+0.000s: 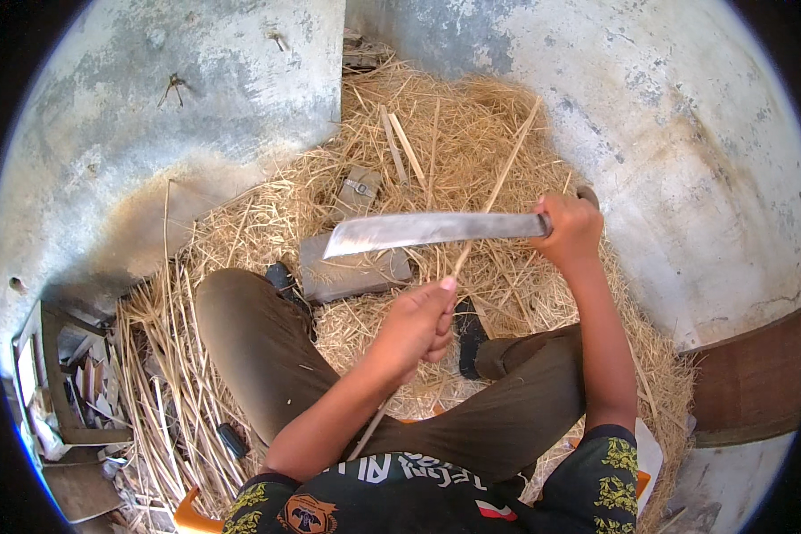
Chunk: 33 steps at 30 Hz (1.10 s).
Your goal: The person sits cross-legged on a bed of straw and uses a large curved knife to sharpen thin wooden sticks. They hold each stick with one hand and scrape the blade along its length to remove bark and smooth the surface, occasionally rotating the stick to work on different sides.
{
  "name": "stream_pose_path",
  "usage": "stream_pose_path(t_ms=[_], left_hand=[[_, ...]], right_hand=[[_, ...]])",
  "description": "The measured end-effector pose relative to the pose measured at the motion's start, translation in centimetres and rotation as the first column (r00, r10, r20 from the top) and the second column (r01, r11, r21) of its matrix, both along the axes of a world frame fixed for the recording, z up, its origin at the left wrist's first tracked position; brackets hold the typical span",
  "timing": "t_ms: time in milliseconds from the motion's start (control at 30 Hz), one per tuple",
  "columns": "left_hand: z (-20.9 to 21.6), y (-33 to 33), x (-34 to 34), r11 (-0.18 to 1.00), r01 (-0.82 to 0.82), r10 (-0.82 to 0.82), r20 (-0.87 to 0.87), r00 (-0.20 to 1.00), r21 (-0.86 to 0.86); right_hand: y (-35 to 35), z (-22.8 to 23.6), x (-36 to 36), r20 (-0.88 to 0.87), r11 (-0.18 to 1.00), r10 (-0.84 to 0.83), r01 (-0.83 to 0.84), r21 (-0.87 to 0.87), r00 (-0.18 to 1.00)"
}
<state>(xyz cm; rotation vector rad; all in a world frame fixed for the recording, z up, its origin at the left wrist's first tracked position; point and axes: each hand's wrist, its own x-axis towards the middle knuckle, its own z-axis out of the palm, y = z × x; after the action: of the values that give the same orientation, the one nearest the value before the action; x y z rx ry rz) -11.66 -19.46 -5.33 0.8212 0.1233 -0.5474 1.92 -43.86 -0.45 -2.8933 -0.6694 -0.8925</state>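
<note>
My right hand [570, 230] is wrapped round the handle of a machete [436, 231]. Its long, slightly curved blade points left and lies across a thin bamboo strip [510, 165]; whether the two touch, I cannot tell. Closed round that strip is my left hand [414, 325], just below the blade. The strip slants from near my lap, through the hand, up to the far right. Below the blade's tip a flat wooden block [356, 278] rests on the shavings between my feet. Beyond it lies a smaller block [358, 189] with a metal piece on top.
Straw-like shavings [481, 107] cover the floor, with loose strips [407, 147] among them. Many long strips [165, 383] lie at the left, beside a wooden frame [80, 434] with scraps inside. Worn walls [667, 133] enclose both sides. A brown board [748, 383] stands at right.
</note>
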Motion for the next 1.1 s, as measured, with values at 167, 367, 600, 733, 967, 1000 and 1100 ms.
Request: stream_pose_path(t_ms=[167, 367, 600, 733, 967, 1000, 1100], left_hand=[[0.8, -1.1, -1.6, 0.996, 0.082, -0.082, 0.014, 0.997, 0.025], [2.6, -0.1, -1.7, 0.988, 0.152, -0.152, 0.044, 0.987, -0.007], [1.0, 0.9, 0.5, 0.993, 0.089, -0.093, 0.047, 0.995, 0.076], [0.6, 1.4, 0.7, 0.983, 0.065, -0.076, 0.055, 0.996, 0.171], [-1.0, 0.6, 1.0, 0.877, -0.178, 0.022, 0.332, 0.943, 0.447], [-1.3, 0.5, 1.1, 0.864, -0.199, 0.026, 0.352, 0.936, 0.463], [-2.2, 0.5, 1.4, 0.805, -0.275, 0.046, 0.407, 0.912, 0.525]], right_hand=[[-3.1, 1.2, 4.3, -0.324, 0.709, -0.557, 0.641, 0.294, 0.765], [-6.2, 0.1, 3.5, -0.393, 0.639, -0.66, 0.754, 0.155, 0.64], [-4.6, 0.0, 2.4, -0.453, 0.643, -0.58, 0.722, 0.257, 0.677], [-5.1, -0.7, 3.1, -0.449, 0.621, -0.411, 0.604, 0.5, 0.794], [-0.7, -0.3, 1.0, -0.285, 0.802, -0.397, 0.481, 0.355, 0.872], [-0.2, -0.7, 0.7, -0.221, 0.863, -0.387, 0.436, 0.256, 0.895], [2.5, -1.9, -0.5, -0.175, 0.938, -0.322, 0.339, 0.076, 0.93]])
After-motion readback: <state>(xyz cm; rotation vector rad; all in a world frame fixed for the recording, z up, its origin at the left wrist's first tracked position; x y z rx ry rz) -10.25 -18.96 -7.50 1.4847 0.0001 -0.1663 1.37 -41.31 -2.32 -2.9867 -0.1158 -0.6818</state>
